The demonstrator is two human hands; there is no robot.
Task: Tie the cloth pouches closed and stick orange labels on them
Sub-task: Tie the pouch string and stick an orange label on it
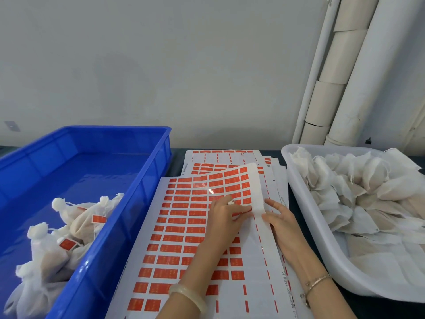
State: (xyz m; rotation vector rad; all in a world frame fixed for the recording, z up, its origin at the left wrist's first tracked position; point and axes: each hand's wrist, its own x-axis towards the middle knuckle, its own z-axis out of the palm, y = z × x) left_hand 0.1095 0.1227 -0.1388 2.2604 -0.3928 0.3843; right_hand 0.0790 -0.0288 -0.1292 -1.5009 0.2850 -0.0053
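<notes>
1. Centrally, a top sheet of labels (184, 226) lies on a dark table (295, 203), its far right corner curling upward.
2. The left hand (226, 218) reaches across this sheet, and its thumb and forefinger pinch an orange label (242, 211) in the rightmost filled column (whether the label is lifted free of the backing cannot be told).
3. The right hand (281, 221) is relaxed, with straight fingers pressing flat on the sheet's white margin just beside the left fingertips.
4. A pale bangle (188, 295) circles the left wrist; a thin chain (317, 282) circles the right.
5. More sheets (220, 155) lie stacked beneath and beyond the top one.
6. To the left stands a blue bin (128, 226), and in its near corner sit tied pouches (46, 249), their necks bunched shut, several carrying an orange tag (99, 218).
7. To the right a white tub (322, 238) holds a heap of loose pouches (358, 187), apparently untied and unlabelled.
8. Pale pipes (358, 77) run up the wall behind the tub.
</notes>
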